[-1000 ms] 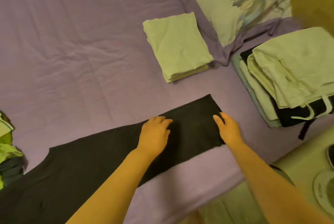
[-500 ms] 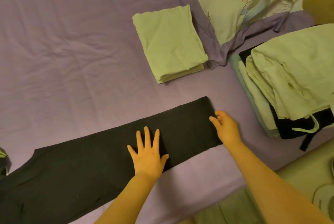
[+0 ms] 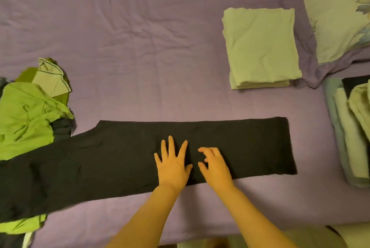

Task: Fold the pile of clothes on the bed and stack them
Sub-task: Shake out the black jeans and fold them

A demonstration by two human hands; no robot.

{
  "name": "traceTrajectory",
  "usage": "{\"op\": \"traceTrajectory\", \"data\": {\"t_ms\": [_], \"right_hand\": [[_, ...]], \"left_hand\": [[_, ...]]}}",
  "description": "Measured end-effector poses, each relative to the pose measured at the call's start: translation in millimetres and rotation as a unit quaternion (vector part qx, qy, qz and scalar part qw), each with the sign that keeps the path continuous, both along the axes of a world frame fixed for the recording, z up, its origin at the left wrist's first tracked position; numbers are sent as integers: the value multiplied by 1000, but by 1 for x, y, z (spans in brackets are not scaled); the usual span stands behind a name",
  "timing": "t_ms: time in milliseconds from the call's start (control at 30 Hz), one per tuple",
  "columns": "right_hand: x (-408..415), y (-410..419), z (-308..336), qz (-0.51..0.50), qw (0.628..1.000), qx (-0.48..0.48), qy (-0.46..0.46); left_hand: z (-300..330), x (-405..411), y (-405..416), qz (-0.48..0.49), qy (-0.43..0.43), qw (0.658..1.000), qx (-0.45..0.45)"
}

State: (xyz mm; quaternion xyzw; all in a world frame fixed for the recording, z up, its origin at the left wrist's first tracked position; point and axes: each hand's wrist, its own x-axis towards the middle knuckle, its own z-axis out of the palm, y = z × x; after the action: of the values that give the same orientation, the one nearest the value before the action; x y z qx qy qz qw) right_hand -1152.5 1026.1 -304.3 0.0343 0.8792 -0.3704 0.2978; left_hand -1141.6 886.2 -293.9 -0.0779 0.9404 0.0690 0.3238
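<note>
With the left hand [image 3: 173, 164] flat and the right hand [image 3: 213, 164] loosely curled (gripping nothing) on the black trousers [image 3: 240, 145], an unpinned fold could skew.

The trousers [image 3: 230, 143] lay flat across the bed [image 3: 130, 37], running left to right directly in front of me. My left hand [image 3: 173, 164] and right hand [image 3: 215, 164] rested side by side on their middle section. The unfolded pile [image 3: 26, 115] sat at the left, touching the trousers' left end. A folded garment [image 3: 260, 45] lay behind the trousers' right end, apart from them. A stack of folded clothes [image 3: 348, 127] stood at the far right, with the pillow [image 3: 336, 17] behind it.
</note>
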Motion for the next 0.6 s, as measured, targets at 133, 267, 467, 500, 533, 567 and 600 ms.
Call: {"op": "traceTrajectory", "data": {"t_ms": [133, 267, 467, 500, 533, 567, 600], "right_hand": [[6, -62, -3, 100, 995, -11, 21], [-4, -85, -1, 149, 989, -9, 4], [-13, -91, 6, 130, 990, -25, -58], [-12, -92, 7, 126, 990, -26, -63], [-11, -92, 7, 124, 990, -26, -67], [-9, -93, 8, 127, 989, -23, -70], [-7, -93, 9, 130, 989, -17, -71]], "left_hand": [[3, 17, -41, 107, 74, 990, 60], [9, 47, -103, 159, 128, 970, 135], [2, 79, -161, 48, 116, 984, 127], [1, 80, -164, 37, 117, 984, 128], [0, 79, -167, 26, 124, 984, 127], [-1, 79, -169, 18, 132, 983, 129], [-1, 79, -171, 12, 140, 981, 135]]}}
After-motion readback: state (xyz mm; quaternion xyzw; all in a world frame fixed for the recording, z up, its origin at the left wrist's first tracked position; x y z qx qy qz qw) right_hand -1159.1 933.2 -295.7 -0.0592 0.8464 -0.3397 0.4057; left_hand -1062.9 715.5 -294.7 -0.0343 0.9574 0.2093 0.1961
